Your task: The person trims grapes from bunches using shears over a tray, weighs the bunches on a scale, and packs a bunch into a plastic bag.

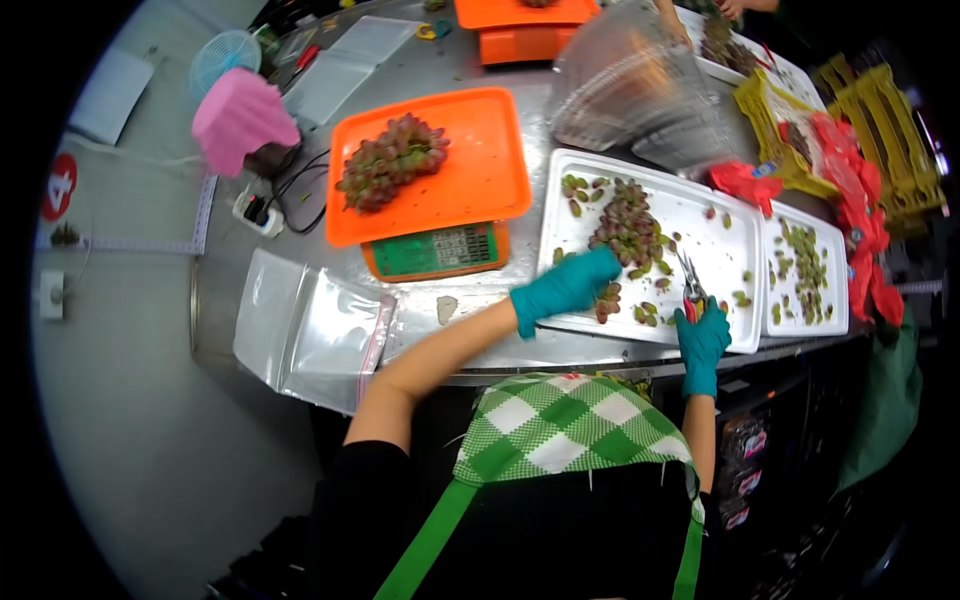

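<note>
Head view, left hand (568, 286) on grapes (628, 226), right hand (702, 338) gripping scissors (690, 285), white tray (735, 255)

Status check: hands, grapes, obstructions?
Left hand in teal glove on white tray's grape bunch. Right hand grips red-handled scissors. Loose grapes scattered around.

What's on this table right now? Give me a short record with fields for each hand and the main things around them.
left hand: left hand in a teal glove, resting on grapes at the near edge of the white tray
right hand: right hand in a teal glove, holding red-handled scissors
grape bunch on tray: grape bunch with loose grapes scattered around it
scale: orange scale tray carrying a second bunch
bags: clear zip bags at the table's left edge
second tray: smaller white tray of loose grapes to the right
</note>
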`<act>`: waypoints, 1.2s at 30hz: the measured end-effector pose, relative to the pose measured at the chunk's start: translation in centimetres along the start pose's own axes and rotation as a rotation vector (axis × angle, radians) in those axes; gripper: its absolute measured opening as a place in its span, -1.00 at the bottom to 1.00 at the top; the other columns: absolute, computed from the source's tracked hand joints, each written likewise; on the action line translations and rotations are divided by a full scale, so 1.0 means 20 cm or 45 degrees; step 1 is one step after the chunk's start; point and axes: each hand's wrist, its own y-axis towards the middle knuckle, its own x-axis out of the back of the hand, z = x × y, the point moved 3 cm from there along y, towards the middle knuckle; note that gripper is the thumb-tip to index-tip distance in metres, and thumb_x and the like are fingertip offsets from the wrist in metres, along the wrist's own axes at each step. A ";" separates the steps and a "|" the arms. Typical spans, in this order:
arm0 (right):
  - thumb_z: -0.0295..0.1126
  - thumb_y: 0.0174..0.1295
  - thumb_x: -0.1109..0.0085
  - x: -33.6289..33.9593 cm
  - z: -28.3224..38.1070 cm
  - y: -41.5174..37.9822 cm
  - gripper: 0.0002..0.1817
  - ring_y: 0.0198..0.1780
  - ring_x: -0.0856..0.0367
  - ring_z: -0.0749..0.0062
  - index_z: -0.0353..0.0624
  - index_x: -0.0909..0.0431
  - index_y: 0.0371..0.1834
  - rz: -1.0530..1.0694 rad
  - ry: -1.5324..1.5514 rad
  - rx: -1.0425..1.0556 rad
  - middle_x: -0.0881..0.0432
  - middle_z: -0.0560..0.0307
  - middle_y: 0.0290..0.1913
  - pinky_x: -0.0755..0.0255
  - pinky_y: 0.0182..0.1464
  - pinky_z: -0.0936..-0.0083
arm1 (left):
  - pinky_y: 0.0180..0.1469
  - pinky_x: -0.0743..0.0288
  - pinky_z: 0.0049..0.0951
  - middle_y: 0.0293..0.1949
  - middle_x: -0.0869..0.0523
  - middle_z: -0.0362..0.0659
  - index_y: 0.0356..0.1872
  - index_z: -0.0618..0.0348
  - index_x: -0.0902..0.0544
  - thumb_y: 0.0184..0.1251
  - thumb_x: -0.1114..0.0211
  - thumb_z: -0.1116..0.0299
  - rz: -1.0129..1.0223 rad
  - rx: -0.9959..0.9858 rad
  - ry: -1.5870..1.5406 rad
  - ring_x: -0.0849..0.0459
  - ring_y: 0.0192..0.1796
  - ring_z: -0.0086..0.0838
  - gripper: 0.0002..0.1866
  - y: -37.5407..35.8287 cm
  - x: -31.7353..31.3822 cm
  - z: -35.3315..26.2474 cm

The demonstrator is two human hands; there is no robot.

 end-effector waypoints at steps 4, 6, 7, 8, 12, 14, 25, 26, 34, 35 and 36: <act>-0.03 -0.22 -0.33 -0.13 -0.03 0.02 -0.25 -0.13 -0.47 0.09 -0.22 -0.33 0.04 -0.130 -0.083 0.156 -0.49 -0.06 -0.17 -0.32 -0.10 0.22 | -0.26 -0.39 -0.35 -0.42 -0.47 -0.06 -0.35 0.24 -0.51 0.01 -0.10 0.64 -0.119 0.156 -0.148 -0.49 -0.38 -0.22 -0.84 -0.23 -0.16 -0.08; 0.01 -0.22 -0.33 -0.19 -0.03 0.03 -0.24 -0.09 -0.44 0.11 -0.20 -0.31 0.03 -0.176 -0.103 0.163 -0.48 -0.04 -0.18 -0.24 0.00 0.24 | -0.26 -0.39 -0.35 -0.41 -0.48 -0.03 -0.31 0.22 -0.53 0.00 -0.08 0.65 -0.126 0.188 -0.118 -0.49 -0.36 -0.20 -0.80 -0.31 -0.16 -0.14; 0.03 -0.22 -0.31 -0.19 -0.02 0.02 -0.23 -0.07 -0.42 0.11 -0.20 -0.31 0.04 -0.188 -0.118 0.140 -0.47 -0.04 -0.17 -0.20 0.03 0.22 | -0.26 -0.39 -0.34 -0.41 -0.48 -0.03 -0.30 0.22 -0.52 0.00 -0.08 0.65 -0.129 0.215 -0.102 -0.49 -0.34 -0.20 -0.79 -0.34 -0.16 -0.16; 0.05 -0.21 -0.30 -0.18 -0.01 0.02 -0.22 -0.05 -0.41 0.12 -0.20 -0.30 0.05 -0.203 -0.131 0.116 -0.46 -0.03 -0.16 -0.16 0.07 0.21 | -0.26 -0.39 -0.34 -0.41 -0.48 -0.03 -0.28 0.21 -0.52 0.00 -0.08 0.66 -0.131 0.239 -0.084 -0.50 -0.33 -0.20 -0.78 -0.37 -0.15 -0.17; 0.12 -0.16 -0.21 -0.19 -0.02 0.04 -0.22 0.07 -0.31 0.11 -0.06 -0.26 0.13 -0.133 -0.233 0.059 -0.38 -0.02 -0.03 0.01 0.16 -0.01 | -0.26 -0.43 -0.38 -0.39 -0.51 -0.09 -0.28 0.20 -0.54 0.04 -0.13 0.63 -0.207 0.221 -0.003 -0.53 -0.33 -0.26 -0.80 -0.45 -0.16 -0.18; 0.11 -0.15 -0.21 -0.19 0.00 0.04 -0.22 0.12 -0.26 0.11 -0.01 -0.25 0.15 -0.061 -0.239 0.044 -0.34 -0.02 0.02 0.04 0.16 -0.07 | -0.27 -0.42 -0.39 -0.39 -0.51 -0.09 -0.28 0.21 -0.53 0.03 -0.13 0.64 -0.199 0.199 -0.005 -0.52 -0.33 -0.27 -0.80 -0.46 -0.15 -0.21; -0.22 -0.03 -0.26 -0.01 0.07 -0.02 -0.41 0.04 -0.39 0.01 -0.25 -0.36 0.08 -0.444 0.522 0.354 -0.42 -0.18 0.00 -0.26 0.07 0.24 | -0.05 -0.39 -0.35 -0.13 -0.48 -0.02 0.00 0.10 -0.46 0.06 -0.17 0.57 -0.040 0.191 -0.065 -0.48 -0.06 -0.19 -0.60 -0.29 -0.33 -0.23; -0.31 -0.02 -0.26 0.04 0.11 -0.02 -0.43 0.04 -0.38 0.01 -0.28 -0.35 0.08 -0.463 0.596 0.419 -0.41 -0.19 0.01 -0.27 0.07 0.26 | 0.03 -0.36 -0.33 -0.03 -0.44 0.01 0.08 0.06 -0.40 0.06 -0.18 0.54 -0.062 0.200 -0.084 -0.43 0.04 -0.16 -0.53 -0.24 -0.36 -0.25; -0.47 0.05 -0.15 0.27 0.70 -0.14 -0.54 0.09 -0.37 0.17 -0.17 -0.37 0.09 -0.066 1.238 0.899 -0.42 -0.02 0.05 -0.24 0.10 0.36 | -0.03 -0.45 -0.41 0.07 -0.37 0.02 0.05 0.14 -0.42 0.10 -0.19 0.50 -0.311 0.517 -0.147 -0.49 0.00 -0.18 -0.58 -0.30 -0.15 -0.36; -0.46 0.06 -0.15 0.24 0.78 -0.18 -0.56 0.07 -0.39 0.19 -0.15 -0.39 0.07 0.021 1.273 0.951 -0.44 -0.01 0.03 -0.26 0.08 0.37 | -0.05 -0.46 -0.42 0.01 -0.44 0.00 -0.03 0.20 -0.48 0.11 -0.19 0.50 -0.385 0.529 -0.180 -0.54 -0.07 -0.22 -0.65 -0.38 -0.11 -0.36; -0.44 0.07 -0.15 0.19 0.86 -0.22 -0.58 0.02 -0.43 0.19 -0.13 -0.40 0.05 0.182 1.358 0.994 -0.47 -0.02 -0.01 -0.30 0.04 0.38 | -0.12 -0.46 -0.45 -0.10 -0.50 -0.05 -0.14 0.23 -0.51 0.11 -0.19 0.51 -0.426 0.604 0.020 -0.56 -0.16 -0.29 -0.75 -0.47 -0.05 -0.36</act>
